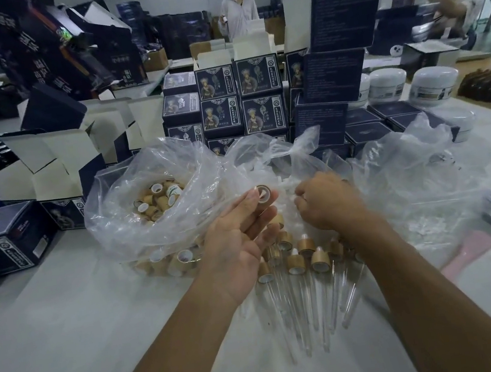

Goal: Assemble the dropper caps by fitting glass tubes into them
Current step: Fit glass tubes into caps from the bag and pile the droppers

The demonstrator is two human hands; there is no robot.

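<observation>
One cap [263, 192] sat pinched at the left hand [238, 233] fingertips, right hand [327, 200] curled in the bag [296, 154] at centre frame, contents unseen; slippage likely.

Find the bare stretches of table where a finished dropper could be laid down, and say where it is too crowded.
Bare table lies near-left, below the bag of caps, and near-right beside the pink sheet. Crowded: the finished droppers between the forearms, and the stacked boxes behind.
</observation>
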